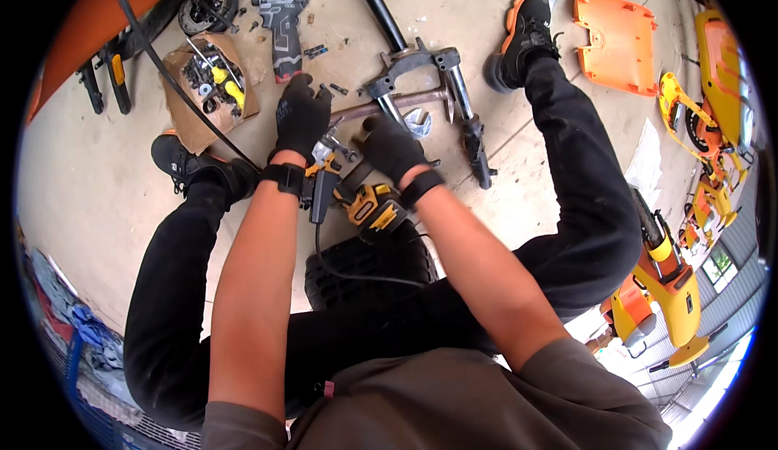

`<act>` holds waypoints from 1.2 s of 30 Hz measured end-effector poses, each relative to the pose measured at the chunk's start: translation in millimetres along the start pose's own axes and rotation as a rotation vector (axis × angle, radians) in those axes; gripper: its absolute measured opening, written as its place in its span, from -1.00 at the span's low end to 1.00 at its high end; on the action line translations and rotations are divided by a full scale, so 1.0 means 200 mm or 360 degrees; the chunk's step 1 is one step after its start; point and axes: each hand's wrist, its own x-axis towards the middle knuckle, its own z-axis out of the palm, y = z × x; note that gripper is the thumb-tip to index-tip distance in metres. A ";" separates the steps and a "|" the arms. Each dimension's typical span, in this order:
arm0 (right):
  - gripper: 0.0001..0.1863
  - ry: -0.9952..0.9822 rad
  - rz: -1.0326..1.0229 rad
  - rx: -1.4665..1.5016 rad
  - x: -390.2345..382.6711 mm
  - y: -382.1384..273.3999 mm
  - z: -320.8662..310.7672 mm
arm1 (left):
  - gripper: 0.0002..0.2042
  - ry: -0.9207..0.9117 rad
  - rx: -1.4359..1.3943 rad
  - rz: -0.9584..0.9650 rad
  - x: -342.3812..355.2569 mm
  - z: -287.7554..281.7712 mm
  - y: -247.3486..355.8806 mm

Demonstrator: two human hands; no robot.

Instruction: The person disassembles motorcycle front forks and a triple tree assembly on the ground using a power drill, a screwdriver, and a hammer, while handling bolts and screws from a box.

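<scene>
My left hand (300, 122), in a black glove, has its fingers curled just below a grey cordless driver (284, 24); what they hold, if anything, is hidden. My right hand (389, 148), also gloved, is closed around something I cannot make out, left of a black front fork (474, 130). Between and below my hands lie a yellow-and-black tool with a cord (326, 190) and a yellow cordless tool (373, 207), near a black case (365, 272). A silver wrench (417, 123) and a rusty bar (348, 112) lie by the fork.
A cardboard tray (182, 113) of hardware and screwdrivers lies left, near an orange body (81, 20). My shoes flank the parts. Orange panels (612, 40), yellow scooter parts (689, 304) and a white sheet (644, 158) are at the right, cloths (89, 328) at lower left.
</scene>
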 end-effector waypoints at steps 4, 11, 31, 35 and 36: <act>-0.63 0.0483 0.0225 -0.0061 0.52 0.21 -0.49 | -0.75 -0.0213 -0.0100 -0.0054 -0.10 0.09 0.09; -0.32 0.0096 0.0313 -0.0228 0.94 0.23 -0.37 | -0.69 -0.0534 -0.0372 -0.0381 -0.21 0.29 0.24; -0.66 -0.0485 0.0640 -0.0376 -0.02 0.22 -0.09 | -0.62 -0.0315 -0.0044 -0.0251 -0.04 0.35 0.31; -0.68 -0.0403 0.0632 -0.0086 -0.04 0.30 -0.08 | -0.64 -0.0322 -0.0094 -0.0232 -0.02 0.34 0.34; -0.68 -0.0409 0.0586 0.0006 -0.06 0.33 -0.09 | -0.64 -0.0336 -0.0107 -0.0250 -0.02 0.33 0.35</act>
